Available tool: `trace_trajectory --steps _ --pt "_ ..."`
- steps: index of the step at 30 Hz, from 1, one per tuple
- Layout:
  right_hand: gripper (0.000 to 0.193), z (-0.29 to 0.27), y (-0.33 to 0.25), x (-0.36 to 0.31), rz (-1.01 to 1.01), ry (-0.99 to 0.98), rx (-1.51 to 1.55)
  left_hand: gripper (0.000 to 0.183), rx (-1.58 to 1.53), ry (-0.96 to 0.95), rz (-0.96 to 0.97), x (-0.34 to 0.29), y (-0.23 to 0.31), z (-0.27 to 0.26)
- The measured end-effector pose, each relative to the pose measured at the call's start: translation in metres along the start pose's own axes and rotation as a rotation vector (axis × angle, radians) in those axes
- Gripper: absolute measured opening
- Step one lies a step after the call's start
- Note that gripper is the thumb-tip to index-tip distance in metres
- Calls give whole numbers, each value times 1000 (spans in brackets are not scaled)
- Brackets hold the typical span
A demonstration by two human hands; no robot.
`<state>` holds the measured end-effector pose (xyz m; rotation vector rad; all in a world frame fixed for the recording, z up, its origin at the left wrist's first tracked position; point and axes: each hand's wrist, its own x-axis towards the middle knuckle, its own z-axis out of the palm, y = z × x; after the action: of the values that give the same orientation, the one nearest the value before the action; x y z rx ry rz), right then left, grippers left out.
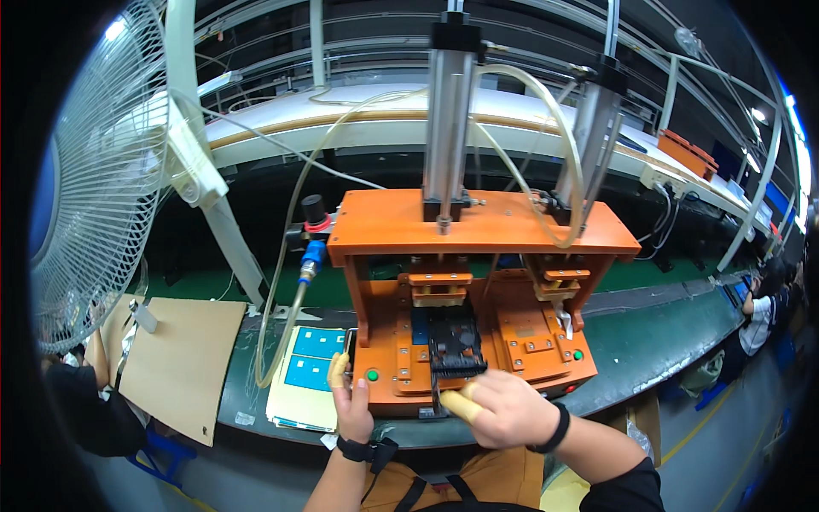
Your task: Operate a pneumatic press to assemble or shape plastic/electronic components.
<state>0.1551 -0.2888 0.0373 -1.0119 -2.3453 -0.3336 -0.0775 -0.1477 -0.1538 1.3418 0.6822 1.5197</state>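
Observation:
An orange bench press (495, 224) stands in front of me, with two fixtures under its upper plate. A black, flat part with a ridged near edge (456, 341) lies at the left fixture. My right hand (505, 411), with yellow finger covers, is curled at that part's near edge; the fingers hide what they grip. Left of the press base, my left hand (353, 411) points upward, also with yellow finger covers. A slim dark panel with a pale edge (351, 343) stands between its finger and thumb, seen nearly edge-on.
Blue-printed sheets (312, 357) lie left of the press. Further left are a cardboard sheet (183, 354) and a large fan (107, 171). Two air cylinders (449, 128) with looping hoses rise above the press. Green buttons (373, 375) sit on its base. Other people are at both sides.

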Motion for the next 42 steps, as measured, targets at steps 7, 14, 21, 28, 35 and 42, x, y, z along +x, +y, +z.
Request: trace_trajectory --steps 7,14,21,28,35,42 --pt "30 42 36 33 133 11 87 51 127 -4 55 -1 9 4" --pt "58 43 32 35 323 -55 -10 51 155 -35 81 2 20 6" --pt "61 34 21 39 326 -98 -53 51 240 -12 12 -4 26 3" --pt "54 88 -48 48 255 31 426 38 506 -53 79 -8 61 -55" --pt "60 131 -63 46 418 66 445 43 1089 -426 36 42 60 -91" --pt "63 147 -68 43 626 20 396 42 1236 -483 -11 51 58 -80"
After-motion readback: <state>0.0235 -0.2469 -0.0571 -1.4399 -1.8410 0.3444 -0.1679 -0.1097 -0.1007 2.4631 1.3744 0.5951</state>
